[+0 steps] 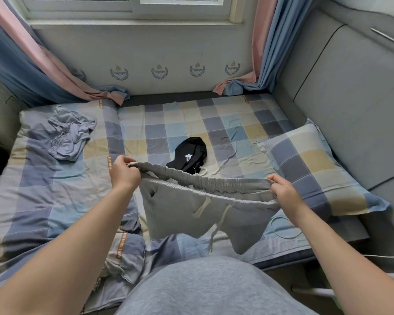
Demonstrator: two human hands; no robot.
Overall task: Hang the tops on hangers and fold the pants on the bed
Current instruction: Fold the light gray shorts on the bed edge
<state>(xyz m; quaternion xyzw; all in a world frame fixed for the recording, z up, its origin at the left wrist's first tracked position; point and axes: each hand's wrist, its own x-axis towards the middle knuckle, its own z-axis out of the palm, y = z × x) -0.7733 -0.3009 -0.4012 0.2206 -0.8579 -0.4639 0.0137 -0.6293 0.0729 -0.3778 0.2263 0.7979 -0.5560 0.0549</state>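
Grey drawstring shorts (180,212) hang in the air over the checked bed (214,123), stretched by the elastic waistband. My left hand (123,171) grips the waistband's left end and my right hand (284,192) grips its right end. The white drawstrings dangle down the front. Behind the shorts, a black garment with a white logo (189,155) lies bunched in the middle of the bed. A crumpled blue-grey garment (69,135) lies on the folded quilt at the far left.
A checked pillow (316,169) lies at the right by the grey padded headboard (350,98). The folded checked quilt (43,189) covers the left side. Pink and blue curtains (32,64) hang at both sides of the window; a white cable (284,233) lies near the right bed edge.
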